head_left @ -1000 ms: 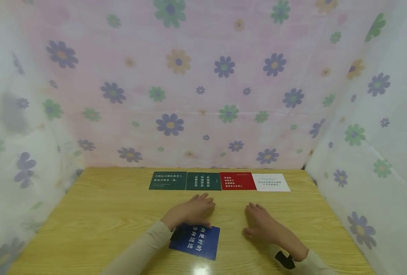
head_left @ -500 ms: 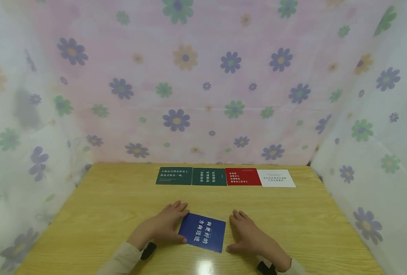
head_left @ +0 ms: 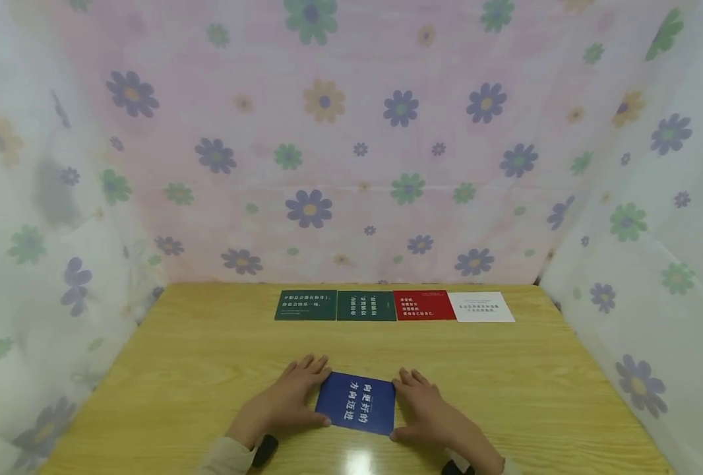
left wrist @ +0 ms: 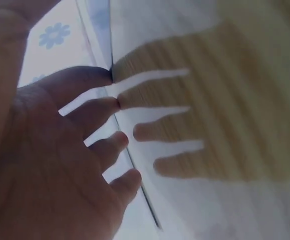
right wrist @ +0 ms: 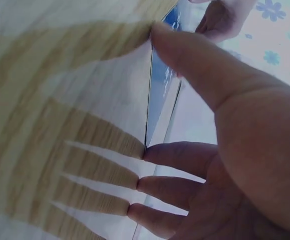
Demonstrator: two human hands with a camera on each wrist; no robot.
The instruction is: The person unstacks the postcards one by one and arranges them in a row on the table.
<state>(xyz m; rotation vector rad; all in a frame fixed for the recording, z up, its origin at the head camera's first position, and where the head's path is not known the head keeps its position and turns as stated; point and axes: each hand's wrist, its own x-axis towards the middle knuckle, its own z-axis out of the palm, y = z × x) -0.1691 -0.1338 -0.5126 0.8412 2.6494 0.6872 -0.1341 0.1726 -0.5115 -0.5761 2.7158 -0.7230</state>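
Note:
A blue card (head_left: 356,404) with white characters lies slightly turned on the wooden table, between the two hands. My left hand (head_left: 286,400) is at its left side, index fingertip by the upper corner and thumb tip at the lower one. Across from it, my right hand (head_left: 431,410) has its index finger and thumb at the right edge. In the right wrist view the thumb and index fingertips meet the rim of the blue card (right wrist: 160,80). The left wrist view shows the left hand's fingers (left wrist: 102,112) spread, tips down at the table surface. Neither hand curls around the card.
Along the table's far edge runs a row: a green card (head_left: 306,305), a second green card (head_left: 366,306) with sideways text, a red card (head_left: 425,305) and a white card (head_left: 485,307). Flower-printed curtains (head_left: 351,132) enclose the table (head_left: 197,369) at the back and sides.
My left hand has drawn back from over the blue card to its left side, uncovering it. The right hand has moved left to the card's right edge. The view has shifted slightly.

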